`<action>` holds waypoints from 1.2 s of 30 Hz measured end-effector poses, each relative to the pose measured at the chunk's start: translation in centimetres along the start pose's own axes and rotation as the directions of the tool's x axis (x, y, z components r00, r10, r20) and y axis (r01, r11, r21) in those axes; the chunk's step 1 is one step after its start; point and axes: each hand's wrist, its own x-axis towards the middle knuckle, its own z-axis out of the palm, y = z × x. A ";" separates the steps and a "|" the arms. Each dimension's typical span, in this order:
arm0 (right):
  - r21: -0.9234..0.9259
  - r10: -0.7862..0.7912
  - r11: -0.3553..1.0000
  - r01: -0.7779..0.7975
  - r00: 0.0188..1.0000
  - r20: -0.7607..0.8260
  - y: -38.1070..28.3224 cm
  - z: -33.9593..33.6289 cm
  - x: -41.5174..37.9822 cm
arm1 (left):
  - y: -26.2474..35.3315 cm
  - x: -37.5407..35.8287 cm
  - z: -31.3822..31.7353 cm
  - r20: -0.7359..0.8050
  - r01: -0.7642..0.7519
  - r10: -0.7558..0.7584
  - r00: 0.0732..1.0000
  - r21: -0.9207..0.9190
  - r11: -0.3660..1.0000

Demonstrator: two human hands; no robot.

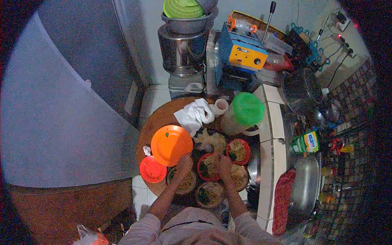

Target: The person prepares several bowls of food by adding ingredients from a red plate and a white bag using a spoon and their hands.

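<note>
On the round brown table (149, 124), my left hand (184, 163) is closed at the lower right edge of an orange plate (170, 143); what its fingers grip is hidden. My right hand (223, 164) is closed above the food, beside a red bowl (206, 166) of noodles and greens; anything in it is too small to make out. Another red bowl (241, 152) stands to its right. Clear bowls of food (209, 194) sit nearer my body, one (188, 183) under my left wrist. A pale heap of food (210, 141) lies beyond my hands.
A small red plate (153, 169) lies at left. White plastic (194, 116), a cup (221, 107) and a green-lidded pitcher (247, 109) stand at the back. A tiled counter (267, 159) runs along the right, with a blue and yellow machine (245, 55) beyond.
</note>
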 end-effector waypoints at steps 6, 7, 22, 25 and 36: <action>-0.053 0.113 0.992 -0.111 0.993 0.039 3.9 4.5 0.6 | 0.1 0.3 0.2 0.089 0.091 -0.090 0.992 -0.005 0.996; -0.060 0.127 0.990 -0.125 0.991 0.031 3.8 4.2 0.4 | 0.6 0.4 -0.4 0.088 0.091 -0.090 0.992 -0.006 0.996; 0.251 0.148 0.957 -0.144 0.989 0.003 6.0 7.9 -0.6 | 1.3 0.1 0.0 0.202 0.092 -0.062 0.977 -0.143 0.985; 0.632 0.202 0.767 -0.107 0.976 -0.081 6.8 8.4 -1.3 | 2.6 -0.9 -1.8 0.055 0.001 0.005 0.998 -0.107 0.994; 0.560 0.141 0.820 -0.117 0.990 0.001 12.5 8.6 -4.4 | -2.6 -7.8 -0.3 0.096 0.127 -0.085 0.992 -0.637 0.760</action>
